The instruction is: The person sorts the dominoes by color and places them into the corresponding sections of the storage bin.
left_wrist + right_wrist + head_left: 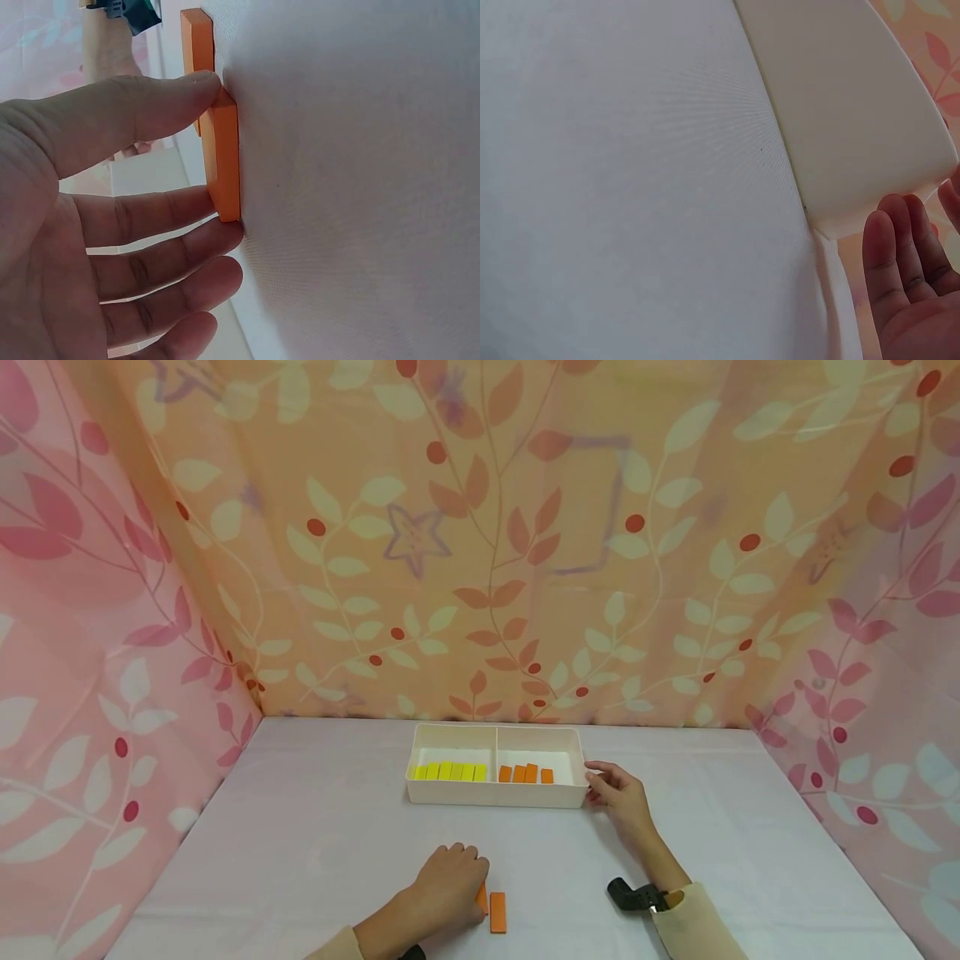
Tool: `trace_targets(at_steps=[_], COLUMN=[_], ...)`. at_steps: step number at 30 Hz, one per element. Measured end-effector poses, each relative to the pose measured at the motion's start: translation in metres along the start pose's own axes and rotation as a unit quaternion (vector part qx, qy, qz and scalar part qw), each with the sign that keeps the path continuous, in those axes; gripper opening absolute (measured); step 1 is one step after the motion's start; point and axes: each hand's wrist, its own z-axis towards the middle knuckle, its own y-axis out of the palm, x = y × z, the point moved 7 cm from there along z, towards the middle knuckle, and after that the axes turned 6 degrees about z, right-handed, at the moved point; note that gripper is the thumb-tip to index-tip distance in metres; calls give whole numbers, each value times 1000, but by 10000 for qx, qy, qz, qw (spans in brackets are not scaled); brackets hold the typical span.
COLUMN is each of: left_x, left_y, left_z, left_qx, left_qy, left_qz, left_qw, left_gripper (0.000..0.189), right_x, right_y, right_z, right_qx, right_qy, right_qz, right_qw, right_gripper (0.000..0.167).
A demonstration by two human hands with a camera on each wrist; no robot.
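My left hand [452,881] pinches an orange block [225,161] by its ends, thumb on one end and fingertips at the other. The block is close to the tabletop, mostly covered by the hand in the head view. Just right of it lies a second orange block [498,912]. My right hand [621,795] is at the right end of a cream two-compartment box [457,792]; in the right wrist view its fingers [881,244] are nearly straight against the end wall. Several yellow blocks [450,772] stand in a row in the left compartment, and several orange blocks [519,774] stand in the right one.
A white cloth covers the table [315,852]. The box stands near the table's back edge, with a divider [496,752] across its middle. Patterned curtains [495,543] hang behind and at both sides. A black strapped device [633,896] is on the right wrist.
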Motion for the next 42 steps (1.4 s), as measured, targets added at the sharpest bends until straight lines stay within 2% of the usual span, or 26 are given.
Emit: trace_targets(at_steps=[12,19,32,42], left_x=[-4,-12,-21,-26], left_y=[-1,0,-6,-13], left_z=[-1,1,0,1], left_qx=[-101,-188,139,443], left_qy=[-36,-177,-325,-390], left_qz=[-147,-421,-721,-709], left_qw=[9998,9988,9968,9957], left_gripper=[34,36,34,40], right_x=[2,1,1,3], right_y=[1,0,1,0], right_z=[1,0,-1,1], right_qx=[40,7,19,66], right_qy=[51,14,69,63], right_qz=[51,77,28,35], right_qw=[10000,10000,10000,10000], right_gripper=[36,39,39,38])
